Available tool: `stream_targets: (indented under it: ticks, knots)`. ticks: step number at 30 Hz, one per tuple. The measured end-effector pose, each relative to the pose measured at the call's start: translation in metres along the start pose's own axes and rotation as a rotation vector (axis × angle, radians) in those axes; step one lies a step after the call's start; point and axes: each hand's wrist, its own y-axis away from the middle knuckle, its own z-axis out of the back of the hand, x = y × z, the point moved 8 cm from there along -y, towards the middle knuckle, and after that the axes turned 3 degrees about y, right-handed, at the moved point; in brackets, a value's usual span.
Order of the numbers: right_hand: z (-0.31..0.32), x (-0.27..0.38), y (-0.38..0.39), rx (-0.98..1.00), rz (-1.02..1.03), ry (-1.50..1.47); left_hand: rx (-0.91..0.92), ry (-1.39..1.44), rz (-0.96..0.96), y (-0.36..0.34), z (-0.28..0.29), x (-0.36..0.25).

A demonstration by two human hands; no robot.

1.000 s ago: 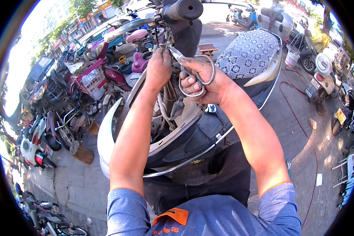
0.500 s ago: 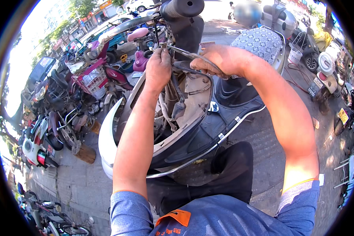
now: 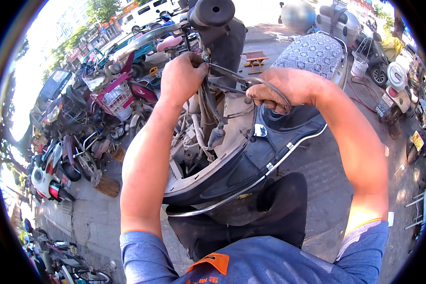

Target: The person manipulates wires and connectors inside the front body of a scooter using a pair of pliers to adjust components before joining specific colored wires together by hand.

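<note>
A scooter [image 3: 232,175] stands before me with its front opened, showing wiring [image 3: 196,130] and a hanging rubber boot [image 3: 216,137]. Just below the handlebar grip [image 3: 214,10], my left hand [image 3: 187,75] has its fingers pinched together at the end of a dark cable [image 3: 229,73] beside the exposed wires. My right hand [image 3: 286,90] is closed round the same cable further along, above the footboard and in front of the patterned seat [image 3: 312,54]. The cable stretches between both hands and bends in a loop over the right fingers. What exactly lies between my left fingertips is hidden.
Parked scooters and bikes crowd the left, including one with a pink basket [image 3: 114,97]. A wood stump [image 3: 105,183] stands on the paving. Beyond the scooter is a small wooden stool [image 3: 255,60]. At right are a white bucket [image 3: 359,66] and a red hose [image 3: 364,92].
My right hand has moved a little right and down, drawing the cable along. The left hand has shifted slightly left, and the view has moved a bit. A white van now shows on the road.
</note>
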Motion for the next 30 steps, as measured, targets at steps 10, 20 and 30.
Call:
stream_targets:
  ticks: [10, 20, 30]
  knots:
    - [-0.130, -0.073, 0.026, 0.068, 0.181, -0.934, 0.062, -0.462, -0.372, -0.015, -0.011, -0.027]
    - [-0.161, -0.072, 0.024, 0.035, 0.284, -1.060, 0.080, -0.465, -0.502, -0.008, -0.013, -0.010]
    - [-0.138, -0.039, -0.024, -0.129, 0.326, -0.894, -0.014, 0.333, 0.235, 0.012, -0.025, 0.029]
